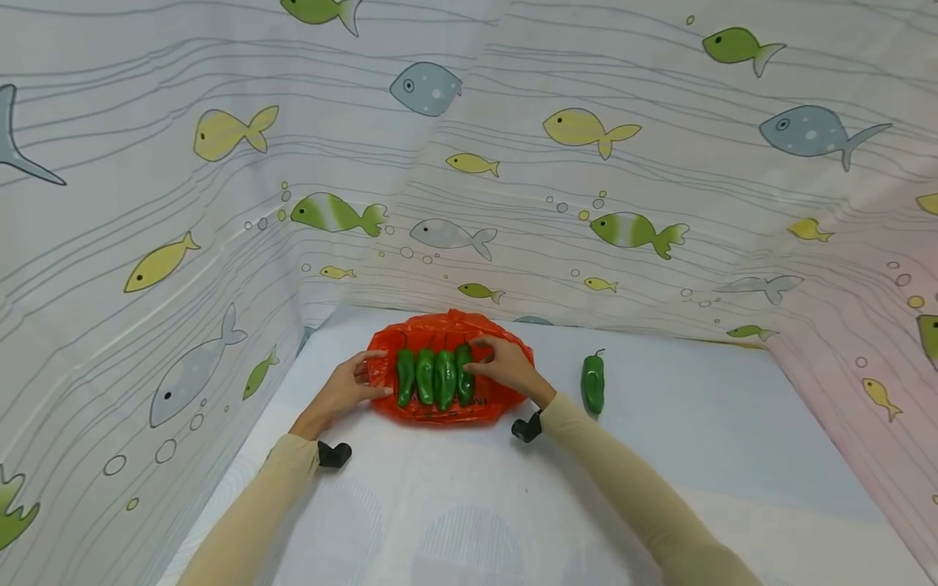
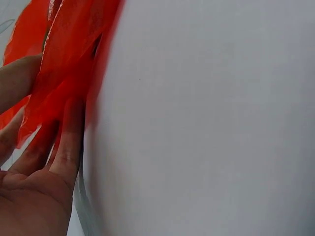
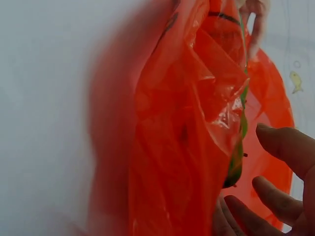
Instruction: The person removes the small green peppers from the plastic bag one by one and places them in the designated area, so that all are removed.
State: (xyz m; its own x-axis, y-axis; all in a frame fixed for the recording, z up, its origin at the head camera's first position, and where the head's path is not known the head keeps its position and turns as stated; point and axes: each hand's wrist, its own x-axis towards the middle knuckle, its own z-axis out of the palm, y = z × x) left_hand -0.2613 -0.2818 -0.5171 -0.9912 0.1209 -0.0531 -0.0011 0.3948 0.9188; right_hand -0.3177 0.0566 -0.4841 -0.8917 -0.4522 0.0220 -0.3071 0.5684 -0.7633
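Several green chili peppers lie side by side on a red plastic bag, stems toward the back. At the bag's left edge is my left hand, thumb and fingers spread apart. In the left wrist view, its straight fingers reach behind a fold of the red plastic. My right hand is over the bag's right side, fingertips right by the rightmost pepper. The right wrist view shows its thumb and fingers apart, with nothing between them; raised plastic hides most of the peppers there.
One more green chili pepper lies on the white table, right of the bag and near my right forearm. Fish-patterned sheets stand as walls behind and on both sides. A black wrist mount is strapped to each arm.
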